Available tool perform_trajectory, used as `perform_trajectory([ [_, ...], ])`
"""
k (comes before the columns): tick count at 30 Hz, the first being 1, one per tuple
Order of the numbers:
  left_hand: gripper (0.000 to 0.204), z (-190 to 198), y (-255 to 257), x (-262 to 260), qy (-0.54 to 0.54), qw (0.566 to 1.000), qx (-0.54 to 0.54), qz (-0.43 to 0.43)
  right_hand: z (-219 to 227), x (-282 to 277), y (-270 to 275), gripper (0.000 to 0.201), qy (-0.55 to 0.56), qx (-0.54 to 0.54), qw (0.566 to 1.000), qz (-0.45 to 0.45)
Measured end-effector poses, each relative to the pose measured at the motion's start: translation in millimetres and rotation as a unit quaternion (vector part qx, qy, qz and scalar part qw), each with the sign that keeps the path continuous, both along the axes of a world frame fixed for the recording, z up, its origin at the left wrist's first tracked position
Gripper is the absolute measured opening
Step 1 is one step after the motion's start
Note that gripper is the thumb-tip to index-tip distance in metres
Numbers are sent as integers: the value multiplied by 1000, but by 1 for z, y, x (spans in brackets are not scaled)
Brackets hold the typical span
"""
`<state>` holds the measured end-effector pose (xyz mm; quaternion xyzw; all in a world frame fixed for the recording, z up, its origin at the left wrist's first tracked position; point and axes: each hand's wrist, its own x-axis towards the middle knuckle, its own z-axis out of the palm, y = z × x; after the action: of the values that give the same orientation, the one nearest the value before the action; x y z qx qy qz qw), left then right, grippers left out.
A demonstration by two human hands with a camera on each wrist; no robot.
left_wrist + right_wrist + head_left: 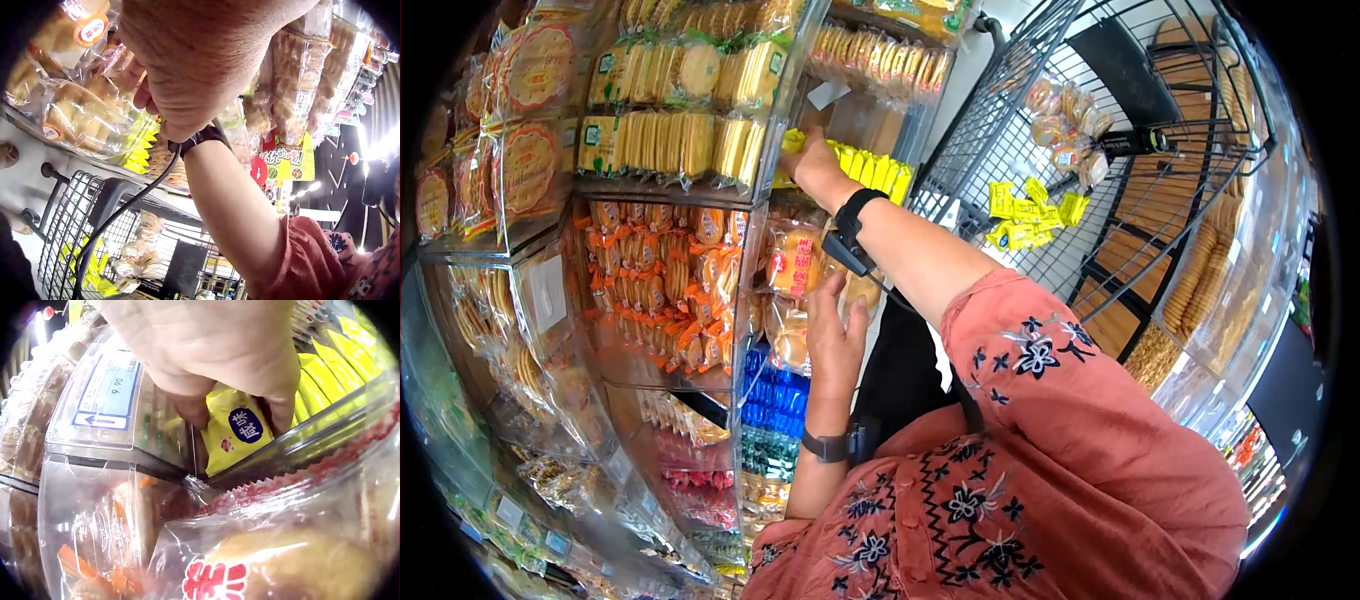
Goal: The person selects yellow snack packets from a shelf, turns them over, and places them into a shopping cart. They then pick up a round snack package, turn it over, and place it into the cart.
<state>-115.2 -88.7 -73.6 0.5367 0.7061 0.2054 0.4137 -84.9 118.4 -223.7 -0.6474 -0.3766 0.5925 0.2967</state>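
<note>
My right hand [815,168] reaches into a clear shelf bin. In the right wrist view its thumb and fingers [197,412] pinch a yellow packet [234,434] with a dark blue label, at the end of a row of yellow packets [325,375]. That row [875,170] also shows in the head view, beside my right wrist. My left hand [837,335] is raised, fingers pointing up and thumb apart, in front of bagged bread [795,260], holding nothing visible. In the left wrist view my left hand [200,59] fills the top, its fingertips partly hidden.
A wire shopping cart [960,150] stands at the right, holding loose yellow packets [1035,215], bagged pastries [1065,125] and a dark bottle [1135,142]. Orange-wrapped snacks [665,270] and blue packets [775,390] fill lower bins. A price tag [112,387] is beside my right hand.
</note>
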Motion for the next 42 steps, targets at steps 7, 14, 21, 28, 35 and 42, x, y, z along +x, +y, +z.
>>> perform_trajectory([
  [7, 37, -6, -1, 1, -8, 1000, -6, -13, 15, 4, -3, 69, -40, -13, 999, 23],
  [14, 35, -8, 0, 1, -5, 1000, -2, -30, 23, 13, -4, 57, -158, 19, 982, 104],
  [21, 33, -15, -5, 1, 18, 998, -2, -61, 11, 10, -7, 64, -143, 70, 985, 70],
  [28, 32, -16, -6, -1, 42, 997, 5, -70, 9, 0, -1, 55, -181, 100, 972, 114],
  [35, 30, -8, -1, 0, -1, 998, -28, -51, 7, 4, -6, 54, -147, 109, 979, 87],
  [42, 30, -21, -9, -3, 40, 996, 7, -74, -5, 1, -1, 49, -113, 94, 986, 78],
])
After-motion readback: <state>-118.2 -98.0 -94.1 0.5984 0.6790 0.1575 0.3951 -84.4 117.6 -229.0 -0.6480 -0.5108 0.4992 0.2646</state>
